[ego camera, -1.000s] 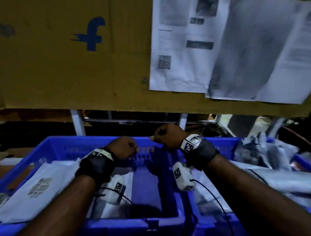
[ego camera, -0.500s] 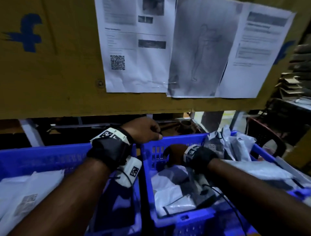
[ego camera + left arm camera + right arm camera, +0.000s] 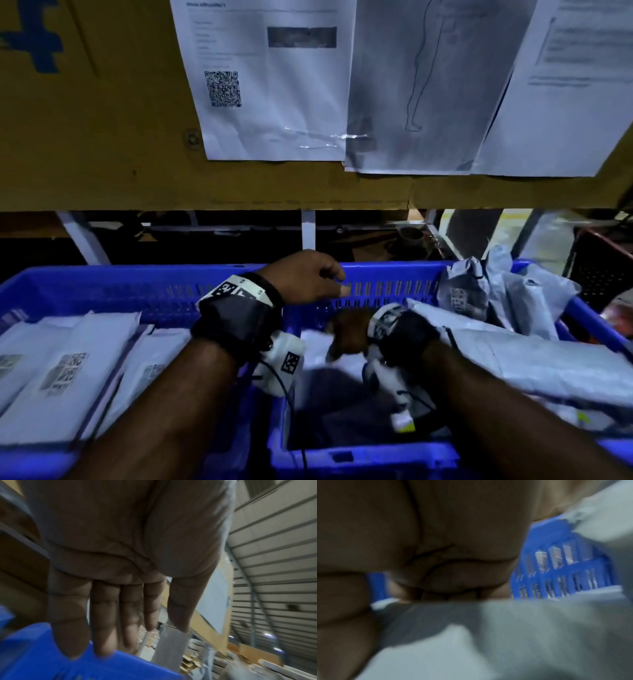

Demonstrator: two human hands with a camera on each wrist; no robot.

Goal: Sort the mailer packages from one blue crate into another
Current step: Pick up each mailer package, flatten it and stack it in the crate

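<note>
In the head view, 2 blue crates sit side by side across the lower frame. The left crate (image 3: 102, 284) holds flat white mailers (image 3: 72, 370) lying in rows; the right crate (image 3: 387, 459) holds a loose heap of grey mailers (image 3: 534, 359). The left hand (image 3: 305, 277) hovers at centre over the far rim, fingers straight and relaxed, holding nothing. The right hand (image 3: 346, 334) reaches down into the right crate among the mailers; blur hides whether it grips one.
</note>
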